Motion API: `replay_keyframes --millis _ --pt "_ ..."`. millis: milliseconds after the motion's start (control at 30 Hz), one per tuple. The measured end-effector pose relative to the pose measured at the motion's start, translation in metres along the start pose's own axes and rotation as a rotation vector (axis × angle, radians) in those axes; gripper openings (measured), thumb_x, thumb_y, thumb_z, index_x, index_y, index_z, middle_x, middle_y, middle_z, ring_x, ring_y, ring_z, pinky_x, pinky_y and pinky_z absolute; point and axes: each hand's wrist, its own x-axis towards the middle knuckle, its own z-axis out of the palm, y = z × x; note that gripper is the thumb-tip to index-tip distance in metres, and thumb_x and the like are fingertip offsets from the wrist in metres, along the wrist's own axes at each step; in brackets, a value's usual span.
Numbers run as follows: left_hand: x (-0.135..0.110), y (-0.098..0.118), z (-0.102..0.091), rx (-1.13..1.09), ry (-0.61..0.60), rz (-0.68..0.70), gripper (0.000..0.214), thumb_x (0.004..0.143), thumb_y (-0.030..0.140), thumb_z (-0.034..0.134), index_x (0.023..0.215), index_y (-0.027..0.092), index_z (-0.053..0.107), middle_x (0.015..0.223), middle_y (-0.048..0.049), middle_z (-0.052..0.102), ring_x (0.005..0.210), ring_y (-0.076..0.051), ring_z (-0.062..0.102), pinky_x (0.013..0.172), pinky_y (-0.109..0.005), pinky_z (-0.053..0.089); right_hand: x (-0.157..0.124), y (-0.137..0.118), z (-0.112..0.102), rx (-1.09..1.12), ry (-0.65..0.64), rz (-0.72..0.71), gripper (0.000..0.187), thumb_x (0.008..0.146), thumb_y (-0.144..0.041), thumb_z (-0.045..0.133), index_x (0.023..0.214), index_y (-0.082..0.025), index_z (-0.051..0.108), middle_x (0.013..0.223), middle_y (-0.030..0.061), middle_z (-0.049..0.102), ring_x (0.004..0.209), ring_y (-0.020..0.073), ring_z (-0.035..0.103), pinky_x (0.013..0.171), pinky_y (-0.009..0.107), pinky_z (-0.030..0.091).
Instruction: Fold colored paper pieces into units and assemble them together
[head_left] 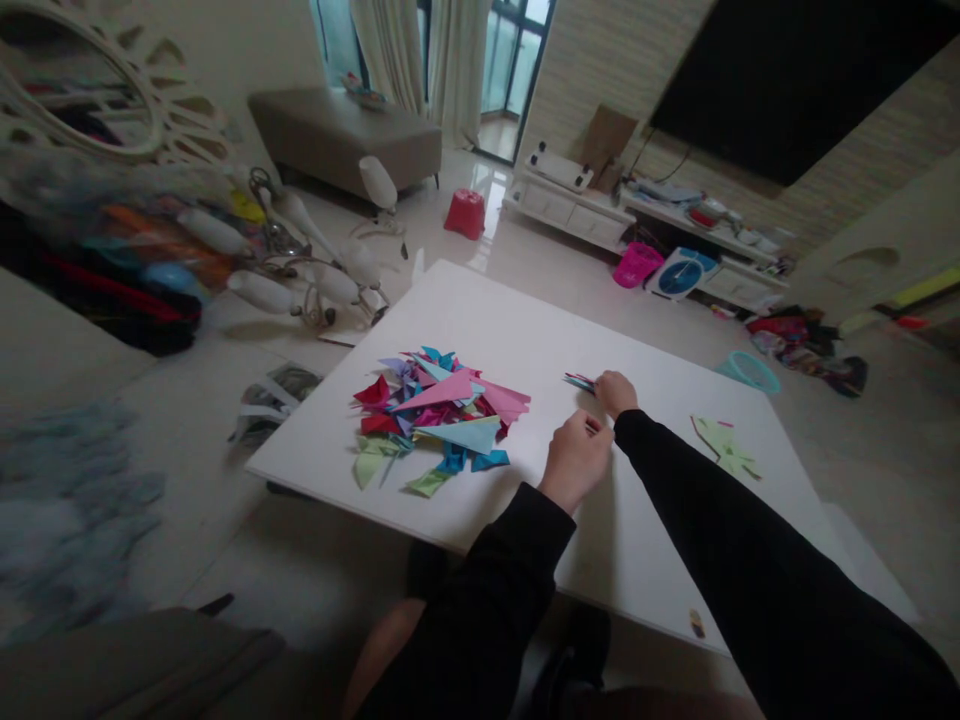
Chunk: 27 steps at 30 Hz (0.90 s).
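Observation:
Above the white table (pixel 517 320), my left hand (pixel 576 458) is closed with curled fingers; whatever it holds, if anything, is hidden. Just beyond it, my right hand (pixel 618 394) pinches the right end of a thin stack of folded papers (pixel 578 382) lying low over the tabletop. To the left of both hands spreads a heap of folded coloured paper, with a pink paper plane (pixel 444 390) on top and a light-blue paper plane (pixel 469 435) at its front. Green folded papers (pixel 724 446) lie apart on the right side of the table.
A small brown item (pixel 697 624) sits by the table's near edge. Past the table are a red stool (pixel 466 214), a pink basket (pixel 637 264) and a turquoise basket (pixel 752 372). A lamp with white shades (pixel 330 280) lies on the floor at left.

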Motion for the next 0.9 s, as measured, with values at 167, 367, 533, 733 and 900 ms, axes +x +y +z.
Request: replay_keyframes --millis 167,367,533,733,900 --pt "0.001 -0.001 0.004 -0.007 0.047 0.068 0.004 0.083 0.024 0.058 0.08 0.022 0.059 0.08 -0.0015 0.067 0.072 -0.017 0.062 0.069 -0.028 0.046 0.003 -0.02 -0.008 0.042 -0.003 -0.017 0.032 0.097 -0.019 0.049 0.105 -0.003 0.076 0.108 0.0259 0.072 0.1 0.0277 0.068 0.081 0.031 0.046" --pt "-0.005 0.006 0.005 -0.022 0.19 0.379 0.009 0.085 0.013 0.054 0.084 0.022 0.058 0.08 0.0004 0.066 0.071 -0.014 0.061 0.068 -0.025 0.046 -0.006 -0.081 -0.046 0.258 0.002 -0.336 0.024 0.095 -0.027 0.057 0.108 -0.02 0.076 0.107 0.0071 0.076 0.093 0.0171 0.066 0.081 0.025 0.045" --pt "-0.011 0.008 0.006 0.024 0.226 0.441 0.015 0.086 0.009 0.052 0.087 0.022 0.057 0.086 -0.001 0.069 0.081 -0.016 0.064 0.075 -0.025 0.049 -0.03 -0.131 -0.058 0.436 0.03 -0.562 0.019 0.094 -0.027 0.06 0.104 -0.019 0.074 0.105 0.008 0.073 0.093 0.018 0.062 0.085 0.028 0.045" --pt "-0.011 0.008 0.004 0.052 0.199 0.446 0.016 0.085 0.007 0.051 0.088 0.023 0.056 0.092 -0.0033 0.069 0.086 -0.018 0.064 0.081 -0.028 0.05 -0.037 -0.148 -0.055 0.375 0.008 -0.607 0.017 0.092 -0.029 0.065 0.097 -0.016 0.073 0.118 0.0131 0.068 0.111 0.0255 0.055 0.095 0.035 0.046" --pt "-0.006 0.007 0.008 0.037 0.19 0.442 0.015 0.085 0.008 0.051 0.088 0.022 0.055 0.094 -0.0033 0.068 0.084 -0.017 0.063 0.082 -0.028 0.049 -0.042 -0.161 -0.042 0.352 -0.04 -0.554 0.026 0.085 -0.037 0.072 0.096 -0.014 0.072 0.128 0.0179 0.06 0.119 0.0325 0.048 0.096 0.041 0.046"
